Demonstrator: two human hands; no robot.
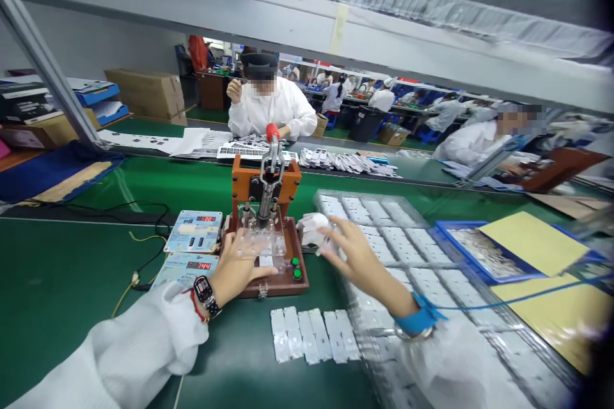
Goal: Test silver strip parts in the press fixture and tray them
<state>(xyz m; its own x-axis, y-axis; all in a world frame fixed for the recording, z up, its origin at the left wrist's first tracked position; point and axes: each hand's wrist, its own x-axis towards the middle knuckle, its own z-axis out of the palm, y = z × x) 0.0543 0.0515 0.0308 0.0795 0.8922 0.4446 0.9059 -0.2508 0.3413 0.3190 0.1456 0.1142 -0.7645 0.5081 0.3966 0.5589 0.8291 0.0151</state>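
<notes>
My left hand (240, 265) lies at the left front of a wooden test fixture (300, 281), fingers spread and thumb stretched across toward a small pale part (266, 261) in it. A clear plastic plate (275, 243) sits under the fixture's red-knobbed toggle clamp (272, 160). My right hand (357, 252) is to the fixture's right, fingers apart, at the edge of a crumpled white wad (314, 227) that looks like tissue or cloth. Whether its fingertips touch the wad is blurred. In front of the fixture lie several flat silvery plates (314, 334) in a row.
Clear trays (378, 234) of silvery plates fill the right side. Beyond them stand a blue bin (484, 252) and yellow sheets (535, 243). Two meters (194, 230) with red digits and loose cables are left of the fixture. A co-worker (271, 102) sits opposite, below an overhead shelf beam (288, 19).
</notes>
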